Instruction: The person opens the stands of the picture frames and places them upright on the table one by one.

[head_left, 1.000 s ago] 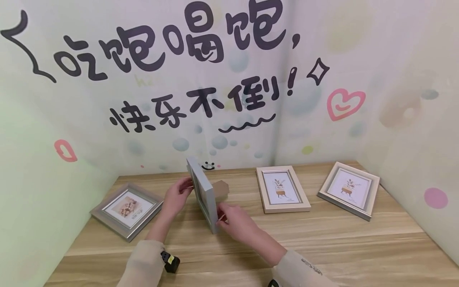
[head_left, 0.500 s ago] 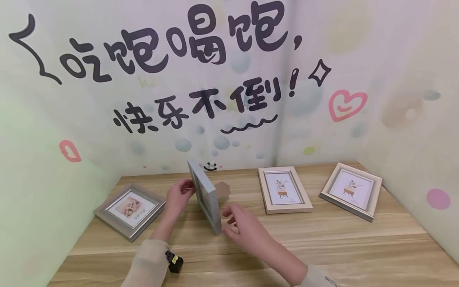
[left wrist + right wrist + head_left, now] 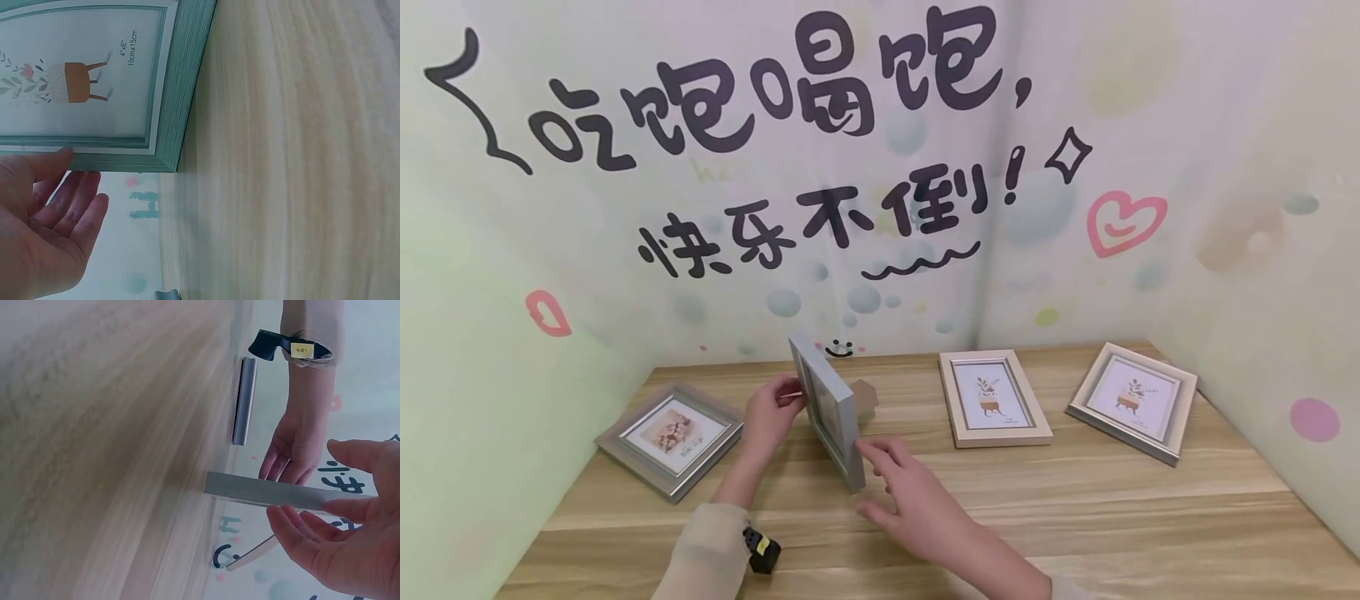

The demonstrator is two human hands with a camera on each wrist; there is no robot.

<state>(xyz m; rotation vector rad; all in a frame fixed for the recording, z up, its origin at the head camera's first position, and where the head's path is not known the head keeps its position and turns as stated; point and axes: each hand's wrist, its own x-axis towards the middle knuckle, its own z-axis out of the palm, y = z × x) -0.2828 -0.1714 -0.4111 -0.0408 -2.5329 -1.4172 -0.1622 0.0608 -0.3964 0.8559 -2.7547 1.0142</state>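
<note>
A grey-blue picture frame (image 3: pixel 847 421) stands upright on the table, its side edge turned toward me and a brown back stand (image 3: pixel 866 396) folded out behind. My left hand (image 3: pixel 770 417) pinches its left side; in the left wrist view the thumb lies on the front border and the fingers pass behind. There the frame (image 3: pixel 165 106) looks green and shows a potted-plant print. My right hand (image 3: pixel 917 500) is at the near edge, fingers extended and thumb spread away. The fingertips are at the border; whether they touch it, I cannot tell.
A taupe frame with a floral print (image 3: pixel 670 442) lies flat at the left. Two cream frames lie on the right, one straight (image 3: pixel 958 400) and one turned (image 3: pixel 1180 400). The wooden table (image 3: pixel 1112 517) meets printed walls at its back and sides.
My right hand first held the frame's near lower edge, then came away from it. Now its fingers are extended toward that edge. The left hand keeps its hold; the frame has barely moved.
</note>
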